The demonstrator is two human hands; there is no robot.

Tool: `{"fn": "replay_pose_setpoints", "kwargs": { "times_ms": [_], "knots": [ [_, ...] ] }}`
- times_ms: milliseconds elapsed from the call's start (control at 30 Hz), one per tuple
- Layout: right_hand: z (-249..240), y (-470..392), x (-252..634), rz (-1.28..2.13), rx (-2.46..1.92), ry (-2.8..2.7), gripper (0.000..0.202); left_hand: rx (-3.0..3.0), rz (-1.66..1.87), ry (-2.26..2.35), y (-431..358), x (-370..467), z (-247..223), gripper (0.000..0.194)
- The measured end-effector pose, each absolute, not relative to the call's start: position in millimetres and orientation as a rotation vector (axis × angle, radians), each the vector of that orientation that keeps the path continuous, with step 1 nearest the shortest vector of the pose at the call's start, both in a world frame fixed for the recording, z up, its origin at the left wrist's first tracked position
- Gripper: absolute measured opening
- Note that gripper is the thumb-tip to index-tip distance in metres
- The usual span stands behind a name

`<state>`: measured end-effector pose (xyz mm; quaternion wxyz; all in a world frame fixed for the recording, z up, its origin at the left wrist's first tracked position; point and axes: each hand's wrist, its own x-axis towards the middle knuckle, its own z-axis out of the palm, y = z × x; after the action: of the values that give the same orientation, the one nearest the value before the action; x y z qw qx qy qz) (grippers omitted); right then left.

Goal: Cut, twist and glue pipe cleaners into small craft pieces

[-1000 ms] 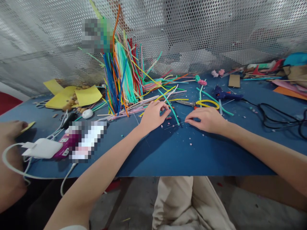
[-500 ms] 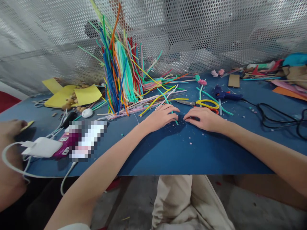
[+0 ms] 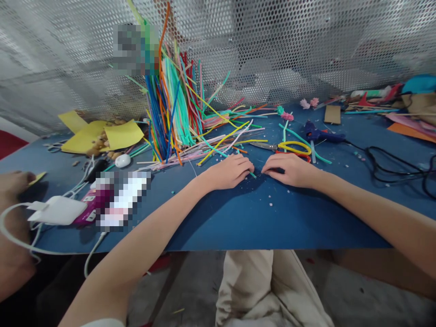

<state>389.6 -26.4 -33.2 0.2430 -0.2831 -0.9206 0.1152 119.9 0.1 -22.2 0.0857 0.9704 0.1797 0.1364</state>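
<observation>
My left hand [image 3: 231, 171] is closed around a teal pipe cleaner [image 3: 216, 150], which slants from the back left under my fingers. A short end of it pokes out at the fingertips. My right hand [image 3: 288, 169] rests on the table just to the right, thumb and fingertips pinched together; what they hold, if anything, is too small to make out. A small gap separates the two hands. Right behind my right hand lie scissors [image 3: 294, 147] with yellow and red handles, blades pointing left.
A tall bundle of colourful pipe cleaners [image 3: 180, 104] stands back left, with loose ones strewn beside it. A blue glue gun [image 3: 323, 135] and its black cord lie right. Left are yellow sheets [image 3: 126, 137], a phone [image 3: 126, 200], a white charger [image 3: 59, 210] and another person's hand [image 3: 15, 181].
The teal pipe cleaner has swung to a flatter slant, its far end now further left. My left fingers have curled more tightly over it. My right hand has barely moved.
</observation>
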Motion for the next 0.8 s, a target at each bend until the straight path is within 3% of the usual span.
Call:
{"fn": "replay_pose_setpoints", "kwargs": {
  "times_ms": [267,800],
  "knots": [
    [-30.6,-27.4,389.1,0.296,-0.775,-2.524,0.022,2.811,0.335,0.582,-2.5,121.7,-22.5,0.015],
    [-32.1,-23.5,388.4,0.179,-0.711,-2.548,0.023,2.802,0.327,0.554,-1.0,124.6,-19.9,0.013]
  ]
}}
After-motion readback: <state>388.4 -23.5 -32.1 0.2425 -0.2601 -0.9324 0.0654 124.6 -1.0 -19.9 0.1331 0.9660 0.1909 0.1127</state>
